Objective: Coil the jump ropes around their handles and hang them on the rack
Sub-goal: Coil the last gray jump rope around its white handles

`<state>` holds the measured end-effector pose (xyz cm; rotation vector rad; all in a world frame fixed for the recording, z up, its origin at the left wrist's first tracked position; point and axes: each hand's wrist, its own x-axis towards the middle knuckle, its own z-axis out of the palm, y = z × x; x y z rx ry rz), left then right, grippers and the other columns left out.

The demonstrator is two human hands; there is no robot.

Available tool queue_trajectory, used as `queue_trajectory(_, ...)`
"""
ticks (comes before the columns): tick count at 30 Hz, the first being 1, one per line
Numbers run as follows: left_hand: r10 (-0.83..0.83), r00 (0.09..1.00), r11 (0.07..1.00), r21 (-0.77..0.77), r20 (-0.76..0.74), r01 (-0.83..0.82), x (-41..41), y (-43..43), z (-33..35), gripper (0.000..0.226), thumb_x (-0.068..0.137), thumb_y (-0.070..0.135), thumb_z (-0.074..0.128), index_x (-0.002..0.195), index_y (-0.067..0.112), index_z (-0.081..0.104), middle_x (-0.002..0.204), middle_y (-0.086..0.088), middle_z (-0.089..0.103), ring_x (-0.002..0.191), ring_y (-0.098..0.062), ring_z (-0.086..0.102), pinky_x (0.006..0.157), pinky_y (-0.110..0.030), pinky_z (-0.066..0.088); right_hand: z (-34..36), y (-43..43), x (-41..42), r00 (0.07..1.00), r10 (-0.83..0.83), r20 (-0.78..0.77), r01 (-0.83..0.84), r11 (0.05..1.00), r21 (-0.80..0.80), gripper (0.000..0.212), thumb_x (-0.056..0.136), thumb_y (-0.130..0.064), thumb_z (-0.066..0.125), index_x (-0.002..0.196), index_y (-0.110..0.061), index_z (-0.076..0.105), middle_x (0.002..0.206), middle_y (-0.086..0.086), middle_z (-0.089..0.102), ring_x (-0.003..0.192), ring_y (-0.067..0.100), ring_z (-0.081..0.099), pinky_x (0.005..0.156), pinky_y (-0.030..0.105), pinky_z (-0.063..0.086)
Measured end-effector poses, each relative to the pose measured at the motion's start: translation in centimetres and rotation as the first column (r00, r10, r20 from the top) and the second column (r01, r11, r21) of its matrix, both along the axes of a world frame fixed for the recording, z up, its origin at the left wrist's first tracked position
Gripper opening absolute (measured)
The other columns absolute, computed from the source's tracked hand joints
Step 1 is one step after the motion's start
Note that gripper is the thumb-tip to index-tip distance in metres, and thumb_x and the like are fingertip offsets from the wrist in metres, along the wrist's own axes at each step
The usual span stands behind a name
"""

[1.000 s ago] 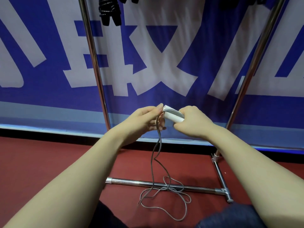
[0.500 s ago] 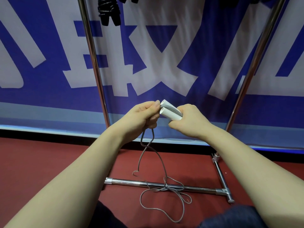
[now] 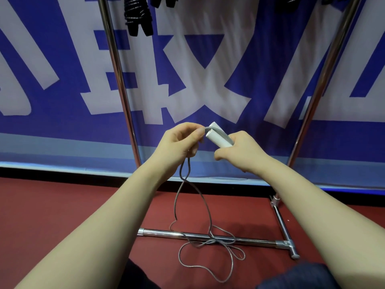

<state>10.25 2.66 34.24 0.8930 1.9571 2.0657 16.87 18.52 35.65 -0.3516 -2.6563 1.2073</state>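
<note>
**Two white handles in one fist, cord pinched at their tip**

The right hand is curled round a pair of white handles held side by side. Their free ends point toward 10 o'clock, up and away from the knuckles. Just beside those ends, at 9 o'clock from them, the left hand pinches the grey cord between thumb and fingertips. A short length of it lies across the top of the handles, running back toward the right hand.

From under the left hand two strands drop toward 6 o'clock and cross one another on the way down. They end in loose, tangled loops on the red floor. The loops lie over the bottom bar of the chrome rack and spill to its near side.

The rack's two uprights rise at 11 and 1 o'clock from the hands, against a blue banner with large white characters. At 12 o'clock, by the top edge and near the left upright, black coiled ropes hang down (their tops are cut off by the frame, so what they hang from is out of view).
</note>
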Motion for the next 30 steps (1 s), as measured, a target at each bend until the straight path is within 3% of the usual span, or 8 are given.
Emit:
queue_trajectory(5,-0.02,0.999,1.0,-0.023,-0.051,0.019,0.8,0.8,-0.3,0.015,0.103,0.014,0.047,0.097,0.011,0.061,0.071,0.002,0.064,0.051,-0.01,0.044,0.05,-0.018,0.036,0.1,-0.3,-0.1,0.999,-0.009,-0.033,0.007,0.998,-0.064,0.03,0.073,-0.011,0.07,0.06,-0.014,0.044,0.048,-0.004,0.038,0.033,0.01,0.029,0.035,0.018,0.025)
queue_trajectory(13,-0.066,0.993,0.988,-0.146,-0.098,0.051,1.1,1.4,-0.5,0.024,0.107,0.014,0.034,0.112,0.014,0.057,0.081,0.002,0.055,0.046,-0.01,0.029,0.045,-0.02,0.029,0.2,-0.2,0.2,0.999,-0.025,-0.038,0.021,0.996,-0.088,0.023,0.071,-0.007,0.069,0.059,-0.014,0.051,0.045,-0.007,0.04,0.036,0.011,0.032,0.035,0.018,0.027)
queue_trajectory(18,-0.026,1.0,0.995,-0.093,-0.011,0.025,1.1,1.8,-0.3,0.026,0.107,0.011,0.035,0.1,0.018,0.059,0.072,0.003,0.054,0.042,-0.007,0.03,0.044,-0.021,0.026,0.5,-0.1,0.0,0.993,-0.085,-0.081,0.08,0.994,-0.072,0.03,0.07,-0.012,0.073,0.061,-0.012,0.044,0.051,-0.002,0.04,0.042,0.016,0.034,0.039,0.021,0.028)
queue_trajectory(21,0.014,0.999,0.994,-0.112,-0.04,-0.019,0.8,1.9,-0.4,0.028,0.106,0.014,0.037,0.097,0.023,0.062,0.067,0.006,0.054,0.044,-0.009,0.03,0.044,-0.021,0.027,0.6,0.2,-0.3,0.985,-0.123,-0.122,0.12,0.992,-0.032,0.027,0.069,-0.013,0.071,0.06,-0.012,0.046,0.053,-0.001,0.042,0.045,0.016,0.035,0.044,0.023,0.03)
queue_trajectory(24,0.082,0.991,0.981,-0.169,-0.105,-0.099,0.3,1.6,-0.4,0.019,0.105,0.022,0.043,0.1,0.017,0.061,0.063,0.007,0.056,0.045,-0.011,0.033,0.043,-0.021,0.03,0.2,0.6,-0.6,0.98,-0.161,-0.113,0.168,0.984,0.051,0.025,0.07,-0.015,0.068,0.061,-0.013,0.045,0.057,0.0,0.045,0.048,0.019,0.039,0.049,0.027,0.032)
queue_trajectory(26,0.127,0.986,0.956,-0.251,-0.103,-0.15,0.1,1.3,-0.8,0.026,0.103,0.033,0.048,0.094,0.01,0.057,0.053,0.006,0.053,0.042,-0.012,0.034,0.043,-0.022,0.031,-0.2,1.3,-0.8,0.97,-0.215,-0.116,0.225,0.971,0.086,0.02,0.07,-0.016,0.066,0.064,-0.012,0.047,0.06,0.001,0.049,0.05,0.021,0.043,0.051,0.028,0.035)
queue_trajectory(30,0.001,1.0,0.904,-0.427,-0.02,-0.01,0.9,1.6,-2.1,0.037,0.102,0.04,0.046,0.079,0.012,0.053,0.048,0.002,0.049,0.037,-0.014,0.04,0.044,-0.022,0.032,-0.8,3.2,-0.7,0.946,-0.311,-0.094,0.323,0.926,0.195,0.01,0.071,-0.017,0.061,0.069,-0.015,0.051,0.068,0.001,0.055,0.055,0.021,0.05,0.051,0.026,0.034)
